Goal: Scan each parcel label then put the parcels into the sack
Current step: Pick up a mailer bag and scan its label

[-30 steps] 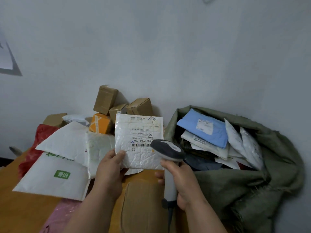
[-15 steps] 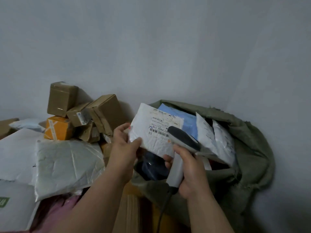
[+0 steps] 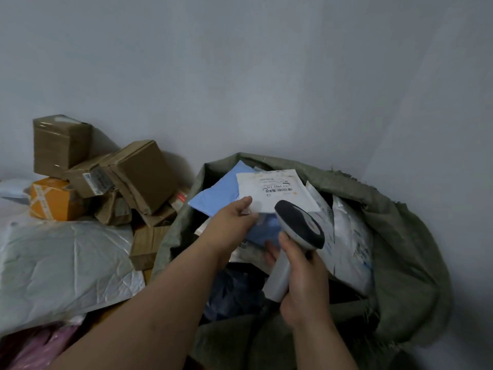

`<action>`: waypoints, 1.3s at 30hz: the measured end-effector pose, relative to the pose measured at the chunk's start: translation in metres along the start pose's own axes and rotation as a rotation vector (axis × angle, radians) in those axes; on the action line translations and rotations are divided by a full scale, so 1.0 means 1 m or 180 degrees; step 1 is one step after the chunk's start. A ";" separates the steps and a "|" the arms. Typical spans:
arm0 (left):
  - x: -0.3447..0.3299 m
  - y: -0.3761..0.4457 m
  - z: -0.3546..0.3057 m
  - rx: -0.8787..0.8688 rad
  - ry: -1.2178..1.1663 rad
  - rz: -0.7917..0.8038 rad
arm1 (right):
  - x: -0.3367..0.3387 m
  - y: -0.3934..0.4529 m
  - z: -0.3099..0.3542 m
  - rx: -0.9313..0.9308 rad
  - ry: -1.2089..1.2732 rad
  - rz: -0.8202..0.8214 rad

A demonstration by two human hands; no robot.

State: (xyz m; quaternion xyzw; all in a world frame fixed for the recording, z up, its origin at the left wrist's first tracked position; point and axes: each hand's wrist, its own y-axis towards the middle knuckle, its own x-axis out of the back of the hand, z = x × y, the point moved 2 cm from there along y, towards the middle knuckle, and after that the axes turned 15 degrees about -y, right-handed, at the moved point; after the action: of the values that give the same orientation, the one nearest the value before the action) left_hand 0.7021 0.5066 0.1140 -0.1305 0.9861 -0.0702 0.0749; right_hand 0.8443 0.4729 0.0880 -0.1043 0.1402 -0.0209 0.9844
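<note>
The left hand [image 3: 231, 222] is pinching a white padded labelled parcel [image 3: 277, 192] over the open green woven sack [image 3: 405, 236]. The right hand [image 3: 301, 284] is gripping a grey handheld barcode scanner [image 3: 298, 228].

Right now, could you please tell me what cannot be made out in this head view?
- White parcel: label print too small to read.
- Sack: depth hidden by parcels and both arms.
- Left hand: fingers under the parcel, unseen.
- Scanner: cable lost in shadow.
- Pink bag: cut off by the frame edge.
</note>
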 end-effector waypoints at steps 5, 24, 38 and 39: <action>0.010 -0.005 -0.002 -0.0348 0.0164 -0.0362 | 0.003 0.007 0.000 -0.0146 -0.0182 0.0230; 0.334 -0.179 0.066 0.0262 -0.0997 -0.2262 | -0.206 -0.147 -0.107 -0.0552 -0.1317 0.1388; 0.481 -0.233 0.061 0.0223 -0.1118 -0.2803 | -0.326 -0.212 -0.173 -0.0695 -0.1595 0.1569; 0.483 -0.228 0.060 0.0232 -0.1088 -0.2797 | -0.329 -0.208 -0.174 -0.0699 -0.1584 0.1556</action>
State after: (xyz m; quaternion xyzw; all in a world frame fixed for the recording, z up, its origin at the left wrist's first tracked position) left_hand 0.3076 0.1522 0.0290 -0.5425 0.8078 -0.1073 0.2039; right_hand 0.4769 0.2578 0.0580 -0.1747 -0.0814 0.2563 0.9472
